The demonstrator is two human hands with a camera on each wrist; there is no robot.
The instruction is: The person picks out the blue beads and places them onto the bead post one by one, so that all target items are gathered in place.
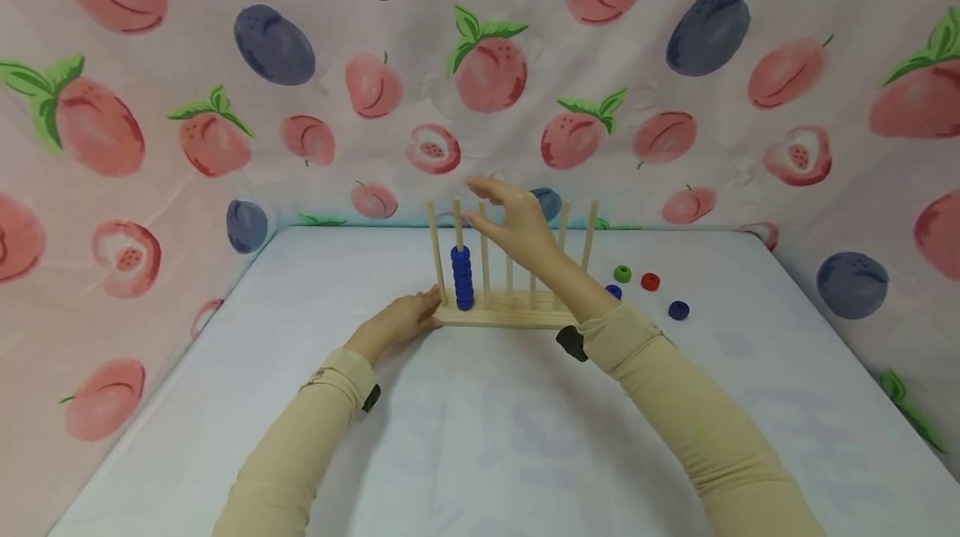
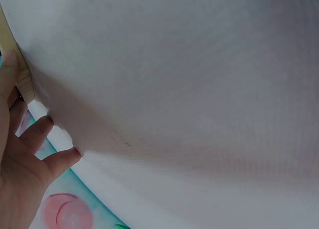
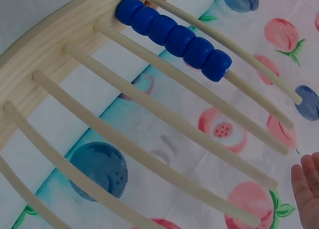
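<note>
A wooden bead rack [image 1: 510,318] with several upright rods stands on the table. Blue beads [image 1: 462,278] are stacked on its second rod from the left; in the right wrist view, the same blue stack [image 3: 179,41] fills the lower part of that rod. My left hand [image 1: 408,316] holds the left end of the base, its thumb [image 2: 9,72] on one side of the wood in the left wrist view. Beside the rod tops, my right hand [image 1: 517,224] is raised with thumb and fingers apart and nothing visible between them. Its fingertips [image 3: 306,176] show at the right wrist view's edge.
Right of the rack lie loose beads: a green one [image 1: 622,273], a red one [image 1: 650,281], a blue one [image 1: 613,292] partly behind my right forearm, and a dark blue one [image 1: 678,310]. A fruit-patterned cloth [image 1: 480,137] hangs behind the white table [image 1: 480,437].
</note>
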